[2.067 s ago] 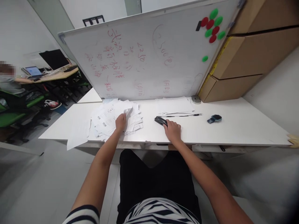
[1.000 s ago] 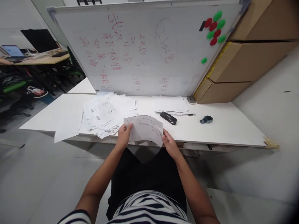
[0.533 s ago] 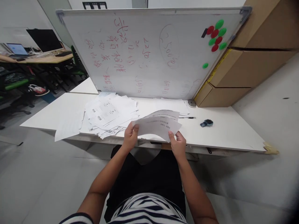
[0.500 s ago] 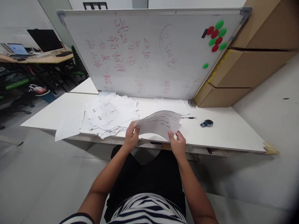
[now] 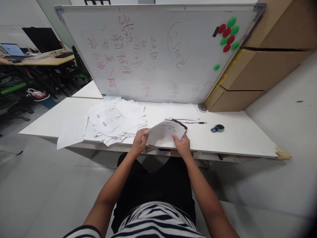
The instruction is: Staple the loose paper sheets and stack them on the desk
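Printed paper sheets [image 5: 162,132] bow upward between my hands at the table's front edge. My left hand [image 5: 140,141] pinches their left side, thumb on top. At the right side, my right hand [image 5: 182,145] grips them the same way. How many sheets there are I cannot tell. Just behind them a black object [image 5: 182,125] shows in part, its kind hidden by the paper. A loose, spread pile of printed papers [image 5: 115,117] lies to the left of my left hand, and one sheet [image 5: 71,135] hangs over the front edge.
A whiteboard [image 5: 158,43] with red writing and round magnets stands along the table's back. More papers [image 5: 180,110] and a pen [image 5: 198,123] lie before it. A dark blue object [image 5: 218,128] rests to the right. Cardboard boxes [image 5: 260,71] are stacked at the right.
The sheets have been brought together; their fanned right corners now lie closer. My right hand has moved slightly left, and the black object behind the paper has come into view.
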Available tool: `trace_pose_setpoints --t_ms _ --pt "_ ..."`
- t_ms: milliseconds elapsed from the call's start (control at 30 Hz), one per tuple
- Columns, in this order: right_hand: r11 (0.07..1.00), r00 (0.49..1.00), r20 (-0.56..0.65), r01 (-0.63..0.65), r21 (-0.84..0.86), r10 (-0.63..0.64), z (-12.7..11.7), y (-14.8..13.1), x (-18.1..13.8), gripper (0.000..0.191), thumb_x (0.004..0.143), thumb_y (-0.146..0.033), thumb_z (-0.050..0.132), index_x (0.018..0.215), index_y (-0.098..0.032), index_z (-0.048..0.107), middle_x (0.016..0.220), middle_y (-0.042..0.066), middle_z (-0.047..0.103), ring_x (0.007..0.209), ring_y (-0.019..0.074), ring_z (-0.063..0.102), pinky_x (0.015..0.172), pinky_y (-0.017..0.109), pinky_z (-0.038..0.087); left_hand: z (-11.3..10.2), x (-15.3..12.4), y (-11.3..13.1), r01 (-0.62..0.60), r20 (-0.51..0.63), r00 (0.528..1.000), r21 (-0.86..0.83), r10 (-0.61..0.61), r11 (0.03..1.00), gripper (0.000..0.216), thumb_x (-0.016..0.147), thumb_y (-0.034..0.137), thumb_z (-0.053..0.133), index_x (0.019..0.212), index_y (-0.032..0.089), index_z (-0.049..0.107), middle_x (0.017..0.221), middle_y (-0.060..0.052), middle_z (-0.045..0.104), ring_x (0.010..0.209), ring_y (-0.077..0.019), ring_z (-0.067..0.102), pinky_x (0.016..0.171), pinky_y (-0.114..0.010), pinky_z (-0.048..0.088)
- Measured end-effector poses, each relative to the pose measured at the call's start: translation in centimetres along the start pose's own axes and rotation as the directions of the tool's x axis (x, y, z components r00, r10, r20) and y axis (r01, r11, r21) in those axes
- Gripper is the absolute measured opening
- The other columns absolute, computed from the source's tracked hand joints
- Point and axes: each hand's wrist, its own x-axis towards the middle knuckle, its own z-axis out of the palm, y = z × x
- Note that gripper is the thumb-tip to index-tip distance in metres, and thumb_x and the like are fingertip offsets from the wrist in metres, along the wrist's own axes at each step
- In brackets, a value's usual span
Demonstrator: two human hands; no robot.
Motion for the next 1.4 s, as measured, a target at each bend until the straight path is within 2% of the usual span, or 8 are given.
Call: trace_pose_setpoints --t_ms 133,267,367,633,833,1100,1267,1400 --pt "0.999 0.986 0.16 0.041 -0.006 -0.039 -1.5 0.8 1.8 0.04 0.081 -0.047 0.061 0.106 -0.016 0.069 0.107 0.013 0.07 0.104 0.0298 0.062 0.094 0.046 0.046 -0.2 -0.1 -0.2 0.18 0.066 0.982 -0.088 -0.175 0.98 0.038 0.091 0.049 0.049 0.112 0.022 0.065 0.117 -0.009 0.064 0.112 -0.023 0.056 0.098 -0.038 0.044" --pt "0.974 0.977 0.212 -0.077 0.212 0.031 -3.1 0.7 2.5 0.04 0.08 -0.05 0.063 0.105 -0.019 0.071 0.111 0.009 0.07 0.106 0.0274 0.062 0.094 0.044 0.047 -0.5 0.7 -0.2 0.432 0.222 0.899 -0.308 -0.378 0.847 0.047 0.08 0.055 0.062 0.108 0.018 0.069 0.11 -0.008 0.07 0.103 -0.0257 0.063 0.09 -0.038 0.049" --pt "0.948 0.971 0.233 -0.13 0.292 0.061 -3.2 0.5 2.0 0.039 0.079 -0.05 0.065 0.1 -0.018 0.072 0.108 0.008 0.071 0.103 0.0271 0.063 0.092 0.045 0.047 -0.7 1.8 0.3 0.522 0.35 0.842 -0.335 -0.411 0.784 0.047 0.075 0.055 0.067 0.1 0.016 0.072 0.104 -0.009 0.072 0.1 -0.0279 0.065 0.089 -0.039 0.05" --pt "0.904 0.964 0.193 -0.241 0.353 0.182 -2.4 -0.1 -0.2 0.04 0.074 -0.05 0.07 0.094 -0.016 0.075 0.096 0.009 0.074 0.094 0.0286 0.067 0.087 0.047 0.051 0.4 1.9 2.7 0.526 0.348 0.841 -0.352 -0.414 0.774 0.05 0.075 0.054 0.068 0.111 0.019 0.069 0.113 -0.007 0.07 0.107 -0.0281 0.063 0.091 -0.038 0.051" --pt "0.931 0.965 0.163 -0.243 0.273 0.205 -2.0 -0.5 -1.3 0.041 0.077 -0.051 0.066 0.099 -0.017 0.072 0.101 0.009 0.073 0.098 0.0275 0.067 0.09 0.045 0.051 1.0 0.6 1.9 0.55 0.324 0.834 -0.41 -0.447 0.728 0.053 0.071 0.056 0.071 0.104 0.014 0.071 0.109 -0.01 0.071 0.104 -0.0298 0.064 0.09 -0.04 0.052" --pt "0.951 0.963 0.118 -0.261 0.165 0.244 -1.5 0.2 -1.9 0.05 0.081 -0.055 0.059 0.105 -0.013 0.07 0.108 0.014 0.071 0.106 0.0298 0.064 0.093 0.045 0.048 1.6 0.3 1.6 0.486 0.267 0.866 -0.25 -0.423 0.837 0.046 0.078 0.057 0.063 0.096 0.016 0.073 0.095 -0.005 0.073 0.093 -0.0273 0.065 0.082 -0.036 0.052" --pt "0.981 0.967 0.163 -0.187 -0.055 0.193 -3.9 -0.4 -4.4 0.044 0.086 -0.054 0.052 0.101 -0.018 0.072 0.105 0.014 0.072 0.106 0.0327 0.063 0.094 0.047 0.047 2.0 -0.3 2.5 0.497 0.311 0.849 -0.196 -0.427 0.846 0.048 0.081 0.059 0.058 0.096 0.016 0.072 0.097 -0.007 0.072 0.096 -0.0284 0.064 0.085 -0.037 0.05" --pt "0.874 0.875 0.046 -0.483 0.051 0.481 -7.9 0.4 -8.5 0.045 0.079 -0.056 0.062 0.095 -0.015 0.073 0.096 0.013 0.073 0.093 0.0323 0.067 0.08 0.041 0.053 2.5 0.3 4.5 0.447 0.485 0.813 -0.167 -0.322 0.879 0.047 0.085 0.058 0.052 0.11 0.02 0.065 0.101 -0.004 0.071 0.092 -0.0234 0.065 0.077 -0.032 0.051"
